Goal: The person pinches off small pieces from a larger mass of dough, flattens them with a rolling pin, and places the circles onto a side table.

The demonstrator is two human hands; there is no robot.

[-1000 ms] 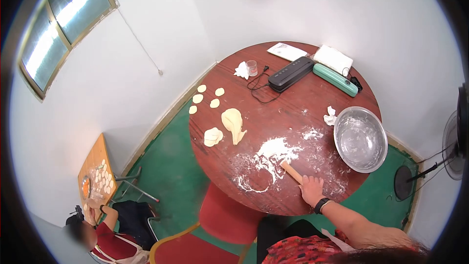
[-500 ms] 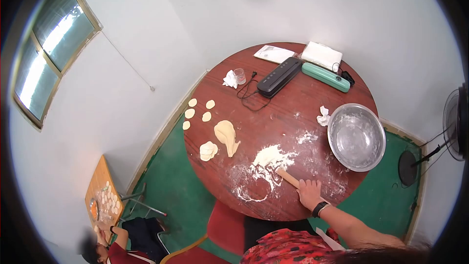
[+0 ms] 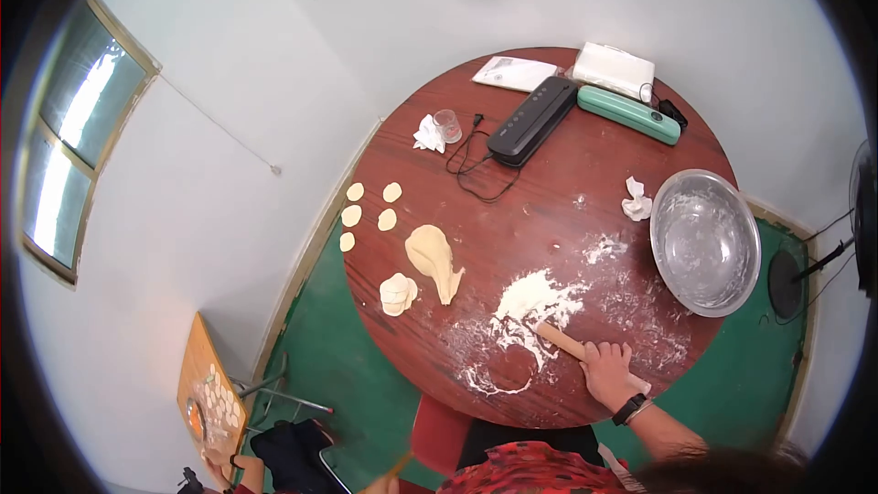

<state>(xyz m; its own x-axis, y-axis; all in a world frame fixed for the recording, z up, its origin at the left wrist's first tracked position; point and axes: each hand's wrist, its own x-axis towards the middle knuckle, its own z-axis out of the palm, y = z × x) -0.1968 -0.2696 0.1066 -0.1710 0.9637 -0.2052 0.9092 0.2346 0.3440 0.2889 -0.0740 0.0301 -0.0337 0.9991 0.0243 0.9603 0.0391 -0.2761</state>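
Observation:
My right hand [image 3: 608,375], with a dark watch on its wrist, is closed over a wooden rolling pin [image 3: 561,340] at the table's near edge. The pin's left end touches scattered white flour [image 3: 535,297]. At the bottom edge, part of my left hand [image 3: 382,486] shows by the wooden chair frame [image 3: 400,466]; its fingers cannot be made out. A large dough piece [image 3: 430,252] lies left of the flour, beside a stack of dough rounds [image 3: 397,295]. Several flat rounds [image 3: 351,216] lie at the table's left edge.
A metal bowl [image 3: 704,242] stands at the right, by crumpled tissue [image 3: 637,199]. Farther back are a black device [image 3: 532,123], a green device [image 3: 628,115], a glass [image 3: 447,126] and white packs [image 3: 613,70]. Another person's hand [image 3: 218,459] is at a small wooden table [image 3: 194,357].
The view has shifted, so the bowl appears farther right. My left hand has come into view at the bottom by the chair frame. My right hand stays on the rolling pin.

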